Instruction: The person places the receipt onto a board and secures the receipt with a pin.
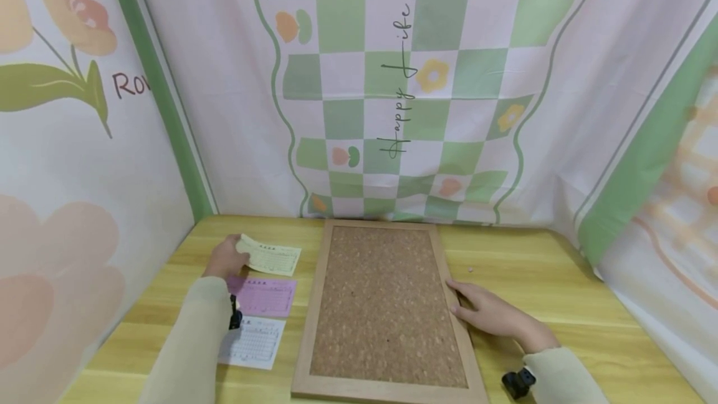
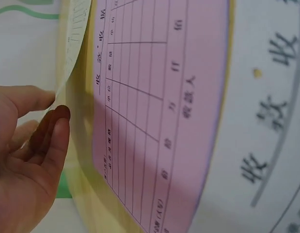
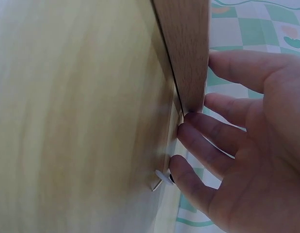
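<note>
the left hand (image 1: 227, 259) pinched the near-left corner of a yellow slip (image 1: 270, 257) between thumb and fingers (image 2: 53, 141), lifting that corner off the tabletop (image 1: 561, 279) while the rest of the sheet lay flat near the left edge, toward the back. a pink slip (image 1: 263, 296) lay just in front of it and a white slip (image 1: 253, 341) in front of that, all three in a row beside the left side of the corkboard (image 1: 384, 304).

the yellow slip looked thin, light and limp; the raised corner curled in the left wrist view, so it would likely sag and crease if squeezed hard, and a corner or edge was the only place to take it.

the right hand (image 1: 493, 313) lay relaxed and flat, grasping nothing, its fingertips (image 3: 188, 131) touching the wooden frame on the corkboard's right side. the board looked stiff and flat, with a firm frame to hold. a small pin (image 3: 161, 177) lay on the tabletop by the little finger.
</note>
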Motion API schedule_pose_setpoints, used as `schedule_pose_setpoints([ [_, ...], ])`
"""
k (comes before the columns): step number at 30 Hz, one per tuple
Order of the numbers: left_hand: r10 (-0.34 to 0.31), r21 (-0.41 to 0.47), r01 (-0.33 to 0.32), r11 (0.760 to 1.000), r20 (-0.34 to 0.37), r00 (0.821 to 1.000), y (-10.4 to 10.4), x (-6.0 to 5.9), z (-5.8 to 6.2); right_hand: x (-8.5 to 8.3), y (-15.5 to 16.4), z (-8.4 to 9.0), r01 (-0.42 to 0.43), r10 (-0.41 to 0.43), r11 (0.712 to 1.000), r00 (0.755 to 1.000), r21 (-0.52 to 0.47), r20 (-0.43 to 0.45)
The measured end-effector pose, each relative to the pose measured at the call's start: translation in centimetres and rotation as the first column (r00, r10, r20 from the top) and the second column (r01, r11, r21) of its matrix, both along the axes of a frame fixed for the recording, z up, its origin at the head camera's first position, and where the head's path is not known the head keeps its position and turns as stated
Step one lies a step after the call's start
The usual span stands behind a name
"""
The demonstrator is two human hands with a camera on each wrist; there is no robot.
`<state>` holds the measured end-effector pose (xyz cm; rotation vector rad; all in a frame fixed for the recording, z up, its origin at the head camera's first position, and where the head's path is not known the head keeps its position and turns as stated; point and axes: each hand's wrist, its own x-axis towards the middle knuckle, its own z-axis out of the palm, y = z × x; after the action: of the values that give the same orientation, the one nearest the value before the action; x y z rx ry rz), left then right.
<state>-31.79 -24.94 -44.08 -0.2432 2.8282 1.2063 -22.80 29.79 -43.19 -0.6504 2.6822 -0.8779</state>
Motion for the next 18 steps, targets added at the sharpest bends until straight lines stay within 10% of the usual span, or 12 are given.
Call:
schedule_pose_setpoints([
  [18,0.067,0.152,-0.074,0.986,0.054,0.996,-0.57,0.06,0.41,-0.12,0.01,-0.04,0.018,-0.018,1.0,1.0,0.001,0.016],
])
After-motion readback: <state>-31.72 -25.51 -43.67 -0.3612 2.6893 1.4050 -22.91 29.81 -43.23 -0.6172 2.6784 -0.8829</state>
